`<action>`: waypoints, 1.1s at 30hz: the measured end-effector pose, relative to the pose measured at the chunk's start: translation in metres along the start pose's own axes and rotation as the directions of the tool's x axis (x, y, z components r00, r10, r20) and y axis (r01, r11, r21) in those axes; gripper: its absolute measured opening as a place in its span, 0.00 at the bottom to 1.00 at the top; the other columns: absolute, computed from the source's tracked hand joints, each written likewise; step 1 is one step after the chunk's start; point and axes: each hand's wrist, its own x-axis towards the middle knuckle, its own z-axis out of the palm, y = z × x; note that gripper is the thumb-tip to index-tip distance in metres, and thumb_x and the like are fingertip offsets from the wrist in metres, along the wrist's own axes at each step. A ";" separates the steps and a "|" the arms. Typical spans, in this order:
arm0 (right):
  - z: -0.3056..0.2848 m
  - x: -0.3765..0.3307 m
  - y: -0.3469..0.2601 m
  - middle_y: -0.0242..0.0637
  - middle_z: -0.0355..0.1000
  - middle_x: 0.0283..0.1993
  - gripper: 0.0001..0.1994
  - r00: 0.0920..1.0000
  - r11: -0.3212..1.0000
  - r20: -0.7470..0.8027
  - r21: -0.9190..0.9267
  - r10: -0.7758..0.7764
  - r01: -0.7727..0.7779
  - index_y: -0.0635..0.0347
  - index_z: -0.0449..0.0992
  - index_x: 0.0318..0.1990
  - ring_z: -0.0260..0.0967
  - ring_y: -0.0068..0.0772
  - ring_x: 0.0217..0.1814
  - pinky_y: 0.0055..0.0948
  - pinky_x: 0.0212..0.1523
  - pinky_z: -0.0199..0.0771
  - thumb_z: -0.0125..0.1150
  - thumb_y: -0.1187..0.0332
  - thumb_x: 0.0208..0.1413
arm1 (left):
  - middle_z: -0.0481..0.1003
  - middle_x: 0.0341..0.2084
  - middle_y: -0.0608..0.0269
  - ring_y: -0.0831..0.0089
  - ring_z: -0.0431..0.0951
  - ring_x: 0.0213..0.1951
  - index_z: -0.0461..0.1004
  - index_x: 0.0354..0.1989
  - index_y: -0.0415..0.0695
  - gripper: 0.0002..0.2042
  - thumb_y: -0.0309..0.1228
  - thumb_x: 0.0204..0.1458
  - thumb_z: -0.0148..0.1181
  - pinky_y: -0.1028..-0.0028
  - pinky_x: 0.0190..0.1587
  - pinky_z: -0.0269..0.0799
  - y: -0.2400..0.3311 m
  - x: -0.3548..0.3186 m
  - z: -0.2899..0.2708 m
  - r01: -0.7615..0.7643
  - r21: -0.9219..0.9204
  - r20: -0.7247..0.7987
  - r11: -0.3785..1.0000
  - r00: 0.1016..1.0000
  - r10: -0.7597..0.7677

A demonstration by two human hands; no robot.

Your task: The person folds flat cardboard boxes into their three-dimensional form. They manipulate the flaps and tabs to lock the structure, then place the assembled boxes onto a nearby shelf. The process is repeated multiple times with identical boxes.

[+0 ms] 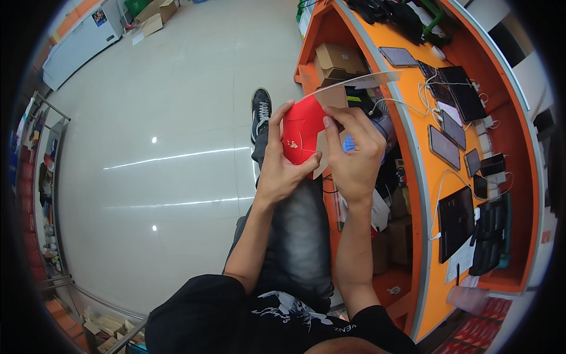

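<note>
At the far left stood a metal rack (62, 112) of goods, with a white chest freezer (79, 44) beyond it, and a pale glossy floor (147, 124) ran from there to the person's dark shoe (260, 112).

Next came the left hand (276, 171), gripping a red paper folder (302, 127) by its left side and lower corner, fingers along the edge and thumb at the bottom. The folder was in the air above the person's leg, between the two hands and apart from the furniture. A steady, light hold suited that side best, I judged: firm enough to stop the paper twisting, not so firm as to crease its face.

The right hand (358, 153) had thumb and forefinger closed on the folder's upper right edge. A clear, curved sheet (362, 81) reached out past these fingers toward the right; whether the pinch caught it as well I could not tell. Careful work here would have meant fingertips only, small movements, and pressure along the edge rather than across it, since thin stock seemed likely to bend. The sheet's free end lay near the bench in the view, so keeping it clear of that edge looked wise.

Farthest right, the orange bench (432, 280) carried phones (443, 146), a dark tablet (456, 224) and looping white cables (413, 107), a possible snag for a wide elbow.
</note>
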 end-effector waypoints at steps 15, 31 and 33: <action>0.019 -0.035 0.003 0.48 0.75 0.38 0.14 0.999 0.994 -0.001 -0.099 -0.049 0.048 0.68 0.81 0.47 0.76 0.51 0.38 0.44 0.39 0.76 0.64 0.83 0.51 | 0.61 0.67 0.48 0.58 0.67 0.66 0.49 0.75 0.45 0.45 0.23 0.48 0.69 0.62 0.67 0.67 -0.001 -0.001 0.000 -0.004 0.021 -0.056 1.000 0.998 0.006; -0.087 -0.052 0.023 0.47 0.58 0.71 0.34 0.920 0.951 -0.272 0.201 0.283 -0.233 0.68 0.61 0.70 0.61 0.42 0.71 0.40 0.70 0.61 0.67 0.79 0.55 | 0.55 0.73 0.57 0.65 0.62 0.70 0.40 0.79 0.47 0.46 0.29 0.55 0.62 0.64 0.70 0.60 0.023 -0.042 -0.065 0.483 -0.460 0.340 0.745 0.871 -0.355; -0.096 -0.065 0.035 0.47 0.57 0.73 0.34 0.889 0.778 0.006 0.481 0.458 -0.404 0.68 0.60 0.70 0.60 0.37 0.71 0.35 0.69 0.62 0.67 0.79 0.57 | 0.53 0.74 0.57 0.65 0.61 0.70 0.40 0.79 0.46 0.47 0.37 0.56 0.65 0.62 0.70 0.59 0.024 -0.063 -0.074 0.561 -0.369 0.405 0.741 0.815 -0.416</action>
